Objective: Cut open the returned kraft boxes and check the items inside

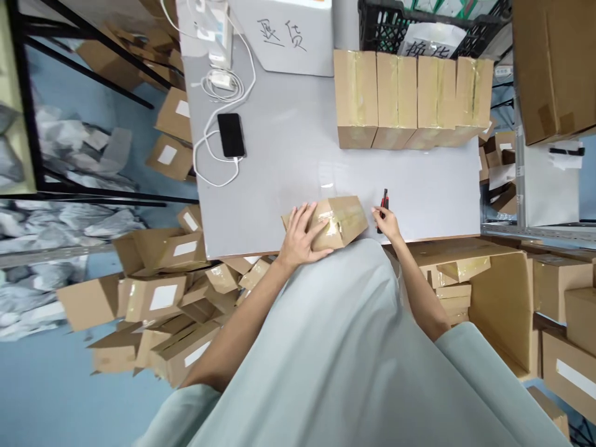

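Observation:
A small cardboard box (343,218), sealed with clear yellowish tape, lies at an angle by the near edge of the grey-white table (284,149). My left hand (302,239) grips its left side, fingers over the top and thumb along the near side. Just right of the box, my right hand (387,222) is closed around a black and red utility knife (385,200) whose upper end points away from me. The knife and the box are apart. Whether the blade is out is too small to tell.
Several taped boxes (397,93) stand in a row at the back right, before a black crate (382,28). A phone (231,135) on a white cable and a white bin (298,37) are further left. Opened cartons (158,298) heap below left; a large carton (503,304) stands right.

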Demonstrator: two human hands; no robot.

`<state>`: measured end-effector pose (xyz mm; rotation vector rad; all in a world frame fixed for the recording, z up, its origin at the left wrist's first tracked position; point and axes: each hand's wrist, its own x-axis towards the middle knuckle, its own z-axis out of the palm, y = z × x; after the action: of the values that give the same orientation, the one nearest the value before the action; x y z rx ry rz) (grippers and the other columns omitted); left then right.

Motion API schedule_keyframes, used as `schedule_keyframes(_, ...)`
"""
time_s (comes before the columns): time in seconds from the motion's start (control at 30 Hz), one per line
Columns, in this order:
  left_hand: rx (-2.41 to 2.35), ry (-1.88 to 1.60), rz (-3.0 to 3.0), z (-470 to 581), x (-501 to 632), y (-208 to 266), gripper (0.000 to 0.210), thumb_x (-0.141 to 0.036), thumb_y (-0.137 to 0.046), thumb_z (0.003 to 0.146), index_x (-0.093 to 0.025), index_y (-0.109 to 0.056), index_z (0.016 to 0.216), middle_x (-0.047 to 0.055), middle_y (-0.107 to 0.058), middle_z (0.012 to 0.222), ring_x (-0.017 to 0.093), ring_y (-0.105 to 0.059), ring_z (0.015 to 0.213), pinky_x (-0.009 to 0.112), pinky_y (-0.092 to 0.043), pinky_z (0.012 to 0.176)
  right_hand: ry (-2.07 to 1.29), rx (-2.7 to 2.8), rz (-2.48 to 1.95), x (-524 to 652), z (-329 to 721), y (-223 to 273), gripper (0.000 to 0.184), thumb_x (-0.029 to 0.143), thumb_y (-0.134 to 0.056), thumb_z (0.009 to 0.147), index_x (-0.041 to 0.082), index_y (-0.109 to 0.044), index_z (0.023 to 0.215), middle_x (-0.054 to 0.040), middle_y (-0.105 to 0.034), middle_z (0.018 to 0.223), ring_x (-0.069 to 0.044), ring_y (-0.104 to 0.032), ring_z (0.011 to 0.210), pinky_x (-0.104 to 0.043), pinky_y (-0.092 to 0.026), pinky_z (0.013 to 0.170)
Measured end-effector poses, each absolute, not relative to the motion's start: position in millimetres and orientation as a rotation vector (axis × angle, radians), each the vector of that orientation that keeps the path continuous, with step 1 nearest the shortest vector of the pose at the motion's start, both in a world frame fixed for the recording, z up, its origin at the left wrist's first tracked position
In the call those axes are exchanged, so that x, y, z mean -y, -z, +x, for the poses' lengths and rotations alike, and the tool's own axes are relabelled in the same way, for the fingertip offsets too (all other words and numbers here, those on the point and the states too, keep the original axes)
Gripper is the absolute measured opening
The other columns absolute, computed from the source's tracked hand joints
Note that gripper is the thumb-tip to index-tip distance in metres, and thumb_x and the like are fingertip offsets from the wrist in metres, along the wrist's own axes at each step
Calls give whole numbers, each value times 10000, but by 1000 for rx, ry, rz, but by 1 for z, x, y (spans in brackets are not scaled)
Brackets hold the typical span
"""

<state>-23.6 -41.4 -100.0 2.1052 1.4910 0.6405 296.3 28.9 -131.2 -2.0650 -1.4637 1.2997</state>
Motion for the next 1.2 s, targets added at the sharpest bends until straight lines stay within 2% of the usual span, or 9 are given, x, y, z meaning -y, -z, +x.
schedule_keyframes(0.13,-1739,-692,2007,-62,79,108,634,-756,-644,940,-264,-799,1307,251,-599,1626,458,-518,1579,709,-425,1252,-1612,1339,-1807,-27,272,155,408,482,-727,1001,121,-865,1131,-117,-876,1187,-250,-797,1138,-381,-607,1083)
schedule_keyframes(0.27,-1975,-803,1821,-63,102,93,539,-588,-492,1081,-214,-794,1326,239,-685,1437,352,-691,1357,560,-597,1113,-1736,1340,-1599,-22,260,156,397,486,-783,953,146,-886,1129,-86,-887,1195,-288,-800,1178,-412,-609,1099)
schedule_keyframes(0.43,-1998,-901,1615,-34,89,78,559,-564,-420,1145,-191,-771,1369,180,-733,1309,278,-728,1269,461,-624,1110,-1462,1467,-1806,-19,278,134,486,555,-732,974,143,-883,1183,-111,-875,1246,-312,-791,1197,-403,-606,1073)
schedule_keyframes(0.57,-1852,-893,1380,-10,60,91,563,-593,-475,1116,-180,-771,1359,164,-751,1326,253,-743,1220,389,-666,1005,-1090,1616,-2101,-16,308,105,564,615,-664,1008,160,-867,1274,-144,-863,1242,-333,-786,1125,-425,-596,1027)
schedule_keyframes(0.7,-1754,-877,1023,14,37,111,364,-442,-633,1032,-182,-749,1259,141,-801,1318,218,-798,1047,337,-671,890,-876,1732,-2253,-14,328,86,588,601,-604,1046,163,-835,1363,-169,-834,1206,-332,-768,1088,-416,-576,1005)
schedule_keyframes(0.83,-1731,-868,902,30,32,122,190,-340,-693,988,-179,-741,1077,136,-825,1273,239,-817,1105,331,-661,924,-792,1856,-2287,-15,333,76,584,520,-534,1087,135,-787,1447,-196,-793,1233,-330,-750,1128,-411,-567,1027)
schedule_keyframes(0.97,-1783,-873,870,37,33,123,170,-304,-765,943,-184,-752,1062,131,-834,1248,265,-820,1115,374,-674,951,-513,2010,-2350,-15,325,50,603,300,-346,1126,176,-634,1642,-215,-727,1354,-320,-767,1093,-423,-574,994)
schedule_keyframes(1.1,-1830,-924,874,40,32,127,143,-298,-763,947,-181,-774,1027,120,-843,1171,253,-815,1020,385,-678,934,-600,2350,-2112,-15,304,20,670,334,-357,1156,273,-322,1822,-170,-739,1453,-336,-772,1126,-417,-603,942)
schedule_keyframes(1.2,-1823,-982,888,43,33,133,106,-274,-767,935,-189,-780,997,108,-838,1151,246,-803,1035,364,-669,923,-772,2577,-1755,-21,284,11,618,429,-412,1175,281,-433,1774,-120,-747,1528,-350,-761,1241,-402,-610,945)
